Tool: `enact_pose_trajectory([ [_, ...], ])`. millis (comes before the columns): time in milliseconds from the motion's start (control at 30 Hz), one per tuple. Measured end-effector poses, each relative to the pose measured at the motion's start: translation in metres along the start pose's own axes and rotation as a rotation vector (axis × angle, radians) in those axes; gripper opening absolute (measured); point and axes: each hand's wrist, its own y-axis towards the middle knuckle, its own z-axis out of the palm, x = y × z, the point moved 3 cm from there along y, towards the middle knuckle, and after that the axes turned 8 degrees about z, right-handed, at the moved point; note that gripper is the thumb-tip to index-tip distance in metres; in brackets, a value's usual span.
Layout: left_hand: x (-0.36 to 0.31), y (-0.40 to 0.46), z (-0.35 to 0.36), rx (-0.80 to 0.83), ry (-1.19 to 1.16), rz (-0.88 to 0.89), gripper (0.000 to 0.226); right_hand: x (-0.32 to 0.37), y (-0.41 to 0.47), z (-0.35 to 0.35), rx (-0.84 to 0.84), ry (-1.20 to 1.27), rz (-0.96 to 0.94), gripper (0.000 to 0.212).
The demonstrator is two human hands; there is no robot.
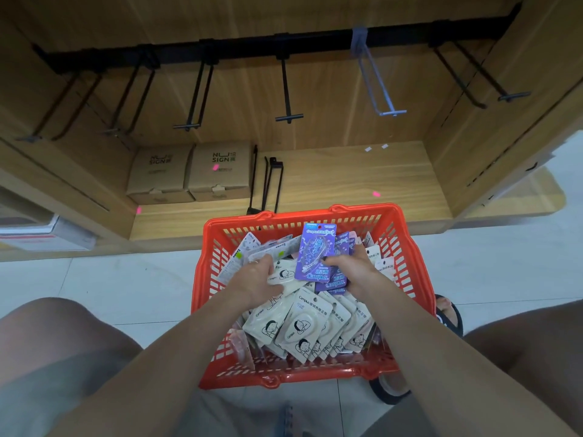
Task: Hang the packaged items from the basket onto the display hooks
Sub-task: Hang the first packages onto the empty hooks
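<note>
A red slotted plastic basket [217, 244] sits on the pale tiled floor [126, 285], heaped with packaged items too many and too overlapped to count. Most are cream-white carded packs [303, 329] printed with a cartoon figure. The right hand [353, 269] has its fingers curled round a small fanned stack of purple carded packs [317, 257] marked "Campus" (at least three show, one behind another), held up just above the heap. The left hand [262, 275] rests on the white packs, thumb and fingers curled over the edge of one. Behind the basket, a black rail [239, 48] on the wooden display carries seven hooks: six black wire hooks [285, 89] and one pale grey hook [375, 83], all bare. Two brown cardboard boxes [217, 171] stand side by side on the wooden shelf [347, 171] below.
</note>
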Motion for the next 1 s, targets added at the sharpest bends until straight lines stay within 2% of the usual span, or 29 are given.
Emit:
enact_pose_trajectory([
  [100, -0.003, -0.001, -0.003, 0.027, 0.021, -0.025, 0.044, -0.002, -0.013, -0.003, 0.014, 0.027, -0.001, 0.068],
  [200, -0.001, -0.008, -0.002, 0.079, -0.096, -0.099, 0.078, -0.006, -0.02, -0.006, 0.071, 0.025, -0.016, 0.076],
  [233, 0.001, -0.011, -0.003, 0.086, -0.167, -0.121, 0.078, -0.004, -0.023, -0.008, 0.083, 0.032, -0.034, 0.068],
  [300, -0.001, -0.017, -0.007, 0.103, -0.314, -0.123, 0.056, 0.0, -0.03, -0.012, 0.118, 0.054, -0.073, 0.057],
  [433, -0.009, -0.033, -0.033, 0.097, -0.601, -0.056, 0.039, 0.014, -0.049, -0.012, 0.263, 0.064, -0.116, 0.07],
  [500, -0.016, -0.045, -0.053, 0.043, -0.808, -0.031, 0.031, 0.022, -0.063, -0.004, 0.36, 0.036, -0.12, 0.062],
  [600, -0.021, -0.06, -0.079, -0.129, -0.992, -0.034, 0.037, 0.032, -0.084, 0.018, 0.506, 0.001, -0.133, 0.057],
  [700, -0.027, -0.075, -0.099, -0.15, -1.209, 0.003, 0.037, 0.04, -0.103, 0.049, 0.591, -0.013, -0.161, 0.056],
  [800, -0.028, -0.096, -0.119, -0.132, -1.215, 0.061, 0.062, 0.047, -0.121, 0.077, 0.641, -0.017, -0.203, 0.055],
  [900, -0.018, -0.116, -0.132, -0.311, -1.148, 0.056, 0.082, 0.052, -0.134, 0.101, 0.666, -0.034, -0.244, 0.052],
  [1000, 0.007, -0.125, -0.136, -0.444, -1.167, 0.049, 0.077, 0.054, -0.145, 0.127, 0.659, -0.085, -0.288, 0.046],
])
